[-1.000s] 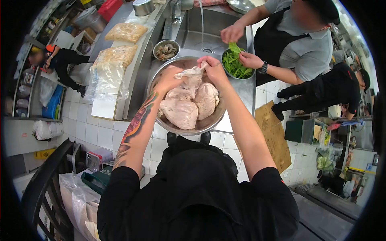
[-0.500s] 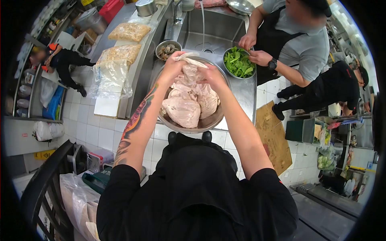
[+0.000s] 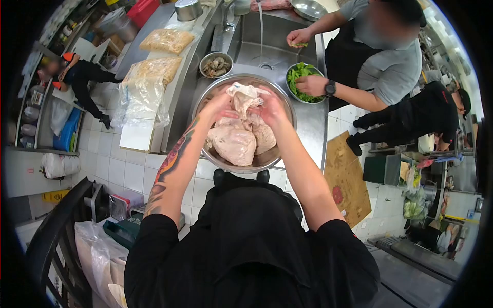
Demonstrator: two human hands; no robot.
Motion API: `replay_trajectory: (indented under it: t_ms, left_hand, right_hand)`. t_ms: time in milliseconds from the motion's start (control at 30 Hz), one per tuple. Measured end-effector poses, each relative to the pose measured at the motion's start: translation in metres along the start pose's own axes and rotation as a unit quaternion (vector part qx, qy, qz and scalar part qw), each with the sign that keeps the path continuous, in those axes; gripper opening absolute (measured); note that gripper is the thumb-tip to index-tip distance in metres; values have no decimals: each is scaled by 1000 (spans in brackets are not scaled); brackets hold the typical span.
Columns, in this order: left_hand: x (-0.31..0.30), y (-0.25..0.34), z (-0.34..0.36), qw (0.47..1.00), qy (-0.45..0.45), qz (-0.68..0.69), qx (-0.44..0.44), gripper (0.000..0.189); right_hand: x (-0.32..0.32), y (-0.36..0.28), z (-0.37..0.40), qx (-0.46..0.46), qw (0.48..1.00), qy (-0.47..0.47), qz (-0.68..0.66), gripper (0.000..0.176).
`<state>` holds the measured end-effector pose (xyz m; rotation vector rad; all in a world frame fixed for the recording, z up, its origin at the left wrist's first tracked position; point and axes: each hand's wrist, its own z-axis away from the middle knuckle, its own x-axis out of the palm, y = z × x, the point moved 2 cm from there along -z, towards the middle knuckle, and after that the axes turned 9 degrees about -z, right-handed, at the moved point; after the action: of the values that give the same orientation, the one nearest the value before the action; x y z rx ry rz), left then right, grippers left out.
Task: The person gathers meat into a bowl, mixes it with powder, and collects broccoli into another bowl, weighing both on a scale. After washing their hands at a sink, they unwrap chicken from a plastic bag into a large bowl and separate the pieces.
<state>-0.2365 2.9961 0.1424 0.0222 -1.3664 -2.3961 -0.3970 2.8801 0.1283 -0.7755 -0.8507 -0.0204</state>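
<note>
A large metal bowl (image 3: 199,137) stands at the counter's front edge, with several pale pieces of raw meat (image 3: 233,145) in it, apparently poultry. Over its far half, my left hand (image 3: 220,106) and my right hand (image 3: 271,106) hold a loose, whitish piece (image 3: 245,97) between them. The left fingers grip its left side and the right fingers its right side. Part of this piece hangs down toward the meat below.
Water runs into the sink (image 3: 280,38) beyond the bowl. A small bowl of shrimp-like pieces (image 3: 216,66) is at the back left. Bagged food (image 3: 167,41) lies farther left. On the right, a co-worker (image 3: 354,56) handles leafy greens (image 3: 303,77).
The whitish piece has been lowered and bunched between my hands, which have moved slightly down. The co-worker's one hand has moved over the sink with a green bit, the other into the greens.
</note>
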Motion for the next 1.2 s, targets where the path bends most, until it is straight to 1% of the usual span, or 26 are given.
replay_trajectory:
  t_ms: [33, 100, 167, 200, 233, 300, 333, 400, 433, 467, 500, 533, 567, 600, 633, 667, 700, 767, 833, 933, 967, 1033, 1067, 1100, 1167, 1200]
  left_hand:
    - [5, -4, 2, 1000, -2, -2, 0, 43]
    - [15, -12, 4, 998, 33, 49, 19, 44]
    - [17, -19, -2, 997, 41, 68, 22, 42]
    - [17, -20, -4, 994, 44, 99, 33, 42]
    - [16, -22, -6, 989, 48, 130, 44, 43]
    - [11, -28, -15, 987, 60, 134, 66, 43]
    - [9, -30, -19, 984, 70, 138, 88, 44]
    - [10, -35, -25, 982, 74, 154, 86, 44]
    - [11, -36, -27, 979, 78, 170, 85, 45]
    - [13, -37, -30, 979, 77, 169, 83, 45]
    - [15, -39, -35, 978, 39, 187, 78, 45]
    - [21, -37, -35, 976, 0, 205, 73, 45]
    - [23, -36, -34, 976, 0, 205, 72, 45]
    - [30, -23, -21, 984, -4, 156, 81, 42]
    - [39, -6, -3, 990, -7, 107, 90, 40]
    - [50, 20, 28, 995, 6, 41, 93, 42]
    - [47, 23, 32, 995, 8, 43, 92, 42]
    - [30, 27, 39, 984, 46, -81, 149, 39]
    - [9, 24, 46, 981, 56, -93, 159, 37]
    - [-27, 11, 56, 975, 126, -117, 141, 34]
    - [-35, 1, 58, 975, 127, -117, 139, 34]
    - [-55, -28, 58, 961, 153, -197, 118, 33]
    - [-63, -45, 55, 939, 140, -271, 160, 32]
    - [-60, -49, 61, 939, 143, -269, 159, 32]
    - [-42, -56, 76, 917, 110, -356, 143, 30]
    - [-37, -64, 79, 905, 122, -371, 172, 30]
  right_hand:
    - [-1, 4, 5, 7, 999, 14, -30, 47]
    - [-3, 11, 14, 14, 999, 34, -30, 45]
    - [-4, 15, 24, -51, 989, 19, 139, 42]
    - [-15, 23, 21, -112, 977, -11, 181, 42]
    - [-19, 25, 22, -112, 977, -12, 181, 42]
    - [-27, 25, 23, -128, 945, -51, 296, 49]
    - [-32, 28, 19, -128, 945, -51, 296, 49]
    - [-32, 28, 16, -262, 871, -134, 393, 53]
    - [-32, 28, 14, -261, 872, -132, 392, 53]
    - [-30, 28, 12, -320, 831, -125, 437, 52]
    - [-26, 25, 13, -377, 784, -117, 479, 50]
    - [-21, 16, 15, -376, 785, -116, 478, 50]
    - [-19, 4, 15, -316, 800, -91, 502, 46]
    - [-12, -7, 18, -256, 810, -67, 523, 41]
    - [0, -17, 24, -254, 810, -68, 524, 41]
    - [13, -27, 31, -230, 849, -51, 472, 38]
    - [21, -33, 35, -205, 884, -35, 418, 34]
    - [29, -31, 30, -219, 888, -53, 401, 32]
    - [35, -25, 24, -252, 870, -85, 416, 33]
    - [43, -15, 21, -273, 849, -127, 435, 34]
    - [43, -15, 21, -271, 849, -128, 434, 34]
    - [48, -19, 19, -238, 819, -145, 501, 33]
    - [56, -28, 22, -237, 819, -148, 502, 33]
    - [69, -41, 28, -214, 808, -175, 520, 33]
    - [76, -52, 25, -189, 795, -204, 539, 33]
    - [77, -55, 13, -151, 779, -216, 568, 34]
